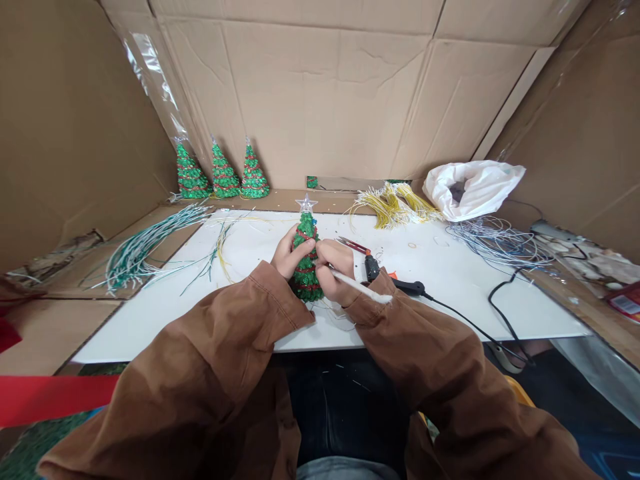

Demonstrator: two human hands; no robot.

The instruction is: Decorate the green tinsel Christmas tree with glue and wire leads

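A small green Christmas tree [306, 267] with red garland bands and a clear star on top stands upright in front of me. My left hand [289, 252] is closed around its left side, thumb across the front. At the tree's right side, my right hand [336, 263] grips a slim white stick [361, 287] with a fuzzy-looking rear end. The stick's front end is hidden behind my fingers. Just beyond that hand lie red-and-dark snips [354, 245]. A black corded tool [407, 287] lies partly behind my right sleeve.
Three similar trees [226, 175] stand at the back left. Green-and-white wires [145, 250] lie left; yellow-and-white wire bundles [393, 208], a white plastic bag [470, 190] and blue-and-white wires [500, 243] lie right. Cardboard walls [300, 100] enclose the white tabletop [170, 327]. A black cord [500, 300] crosses the right side.
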